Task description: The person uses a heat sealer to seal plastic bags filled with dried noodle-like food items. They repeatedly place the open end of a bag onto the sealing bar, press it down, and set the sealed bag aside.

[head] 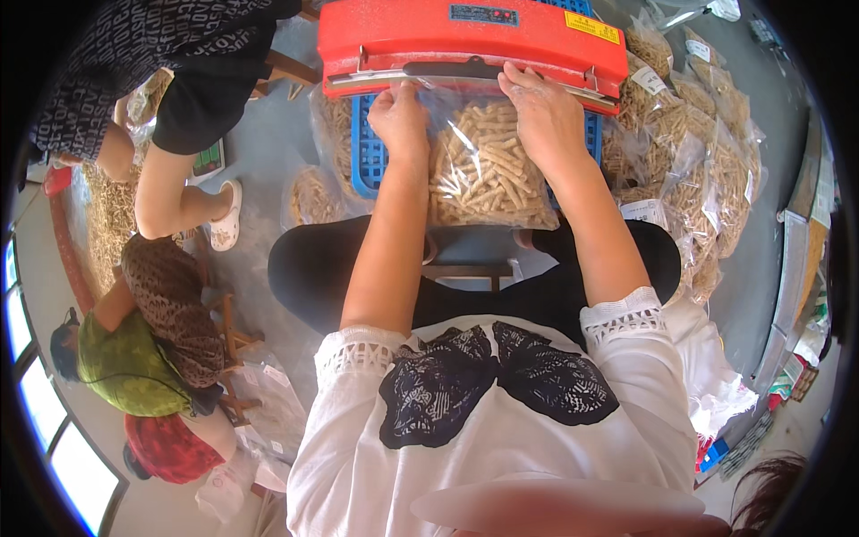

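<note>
A clear plastic bag (490, 168) full of short, light-brown stick-like pieces stands before me. Its upper edge meets the front bar of a red heat sealer (463, 37). My left hand (400, 124) pinches the bag's upper left edge, its fingertips right under the bar. Across the bag's upper right corner lies my right hand (545, 121), its fingertips on the end of the sealer's black handle (456, 69). Whether those fingers also grip the plastic is hidden. Both the sealer and the bag rest over a blue plastic crate (368, 151).
Filled bags (704, 154) are heaped on the floor at right; another filled bag (314, 194) sits left of the crate. Several people sit at left around a pile of loose sticks (107, 221), one wearing a white clog (226, 218). Wooden stools (235, 335) stand there.
</note>
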Motion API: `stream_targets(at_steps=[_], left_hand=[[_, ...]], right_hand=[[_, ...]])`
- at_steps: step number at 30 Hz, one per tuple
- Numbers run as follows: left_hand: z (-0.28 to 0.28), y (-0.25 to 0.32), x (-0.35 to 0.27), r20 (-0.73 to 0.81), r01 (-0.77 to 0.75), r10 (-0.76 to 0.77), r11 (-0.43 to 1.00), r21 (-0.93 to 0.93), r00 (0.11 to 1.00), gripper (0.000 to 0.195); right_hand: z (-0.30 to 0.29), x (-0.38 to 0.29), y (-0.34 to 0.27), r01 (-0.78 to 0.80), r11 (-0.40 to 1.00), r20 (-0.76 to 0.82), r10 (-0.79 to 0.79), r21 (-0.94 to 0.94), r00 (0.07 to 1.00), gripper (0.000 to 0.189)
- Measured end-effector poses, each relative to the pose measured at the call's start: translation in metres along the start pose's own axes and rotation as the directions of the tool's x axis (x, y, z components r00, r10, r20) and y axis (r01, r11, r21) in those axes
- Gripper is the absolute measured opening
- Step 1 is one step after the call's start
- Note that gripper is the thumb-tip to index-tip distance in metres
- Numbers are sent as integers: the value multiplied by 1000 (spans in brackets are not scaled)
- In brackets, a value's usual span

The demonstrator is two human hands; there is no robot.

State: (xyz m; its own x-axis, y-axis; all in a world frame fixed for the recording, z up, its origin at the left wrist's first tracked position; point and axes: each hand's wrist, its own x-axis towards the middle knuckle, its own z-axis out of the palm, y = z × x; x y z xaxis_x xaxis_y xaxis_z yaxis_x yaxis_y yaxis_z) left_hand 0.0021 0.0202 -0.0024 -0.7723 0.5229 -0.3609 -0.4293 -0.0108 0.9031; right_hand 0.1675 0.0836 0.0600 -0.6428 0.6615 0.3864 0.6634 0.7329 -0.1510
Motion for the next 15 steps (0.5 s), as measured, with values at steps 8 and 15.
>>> stream_targets(at_steps=[8, 15], left_hand=[[-3, 3, -1, -19, 41, -41, 999, 0, 999, 16], [-4, 4, -1, 11, 58, -58, 998, -37, 998, 18]], right_hand=[[-2, 8, 1, 54, 995, 150, -40, -84, 988, 22], [4, 8, 0, 20, 994, 147, -4, -111, 989, 24]])
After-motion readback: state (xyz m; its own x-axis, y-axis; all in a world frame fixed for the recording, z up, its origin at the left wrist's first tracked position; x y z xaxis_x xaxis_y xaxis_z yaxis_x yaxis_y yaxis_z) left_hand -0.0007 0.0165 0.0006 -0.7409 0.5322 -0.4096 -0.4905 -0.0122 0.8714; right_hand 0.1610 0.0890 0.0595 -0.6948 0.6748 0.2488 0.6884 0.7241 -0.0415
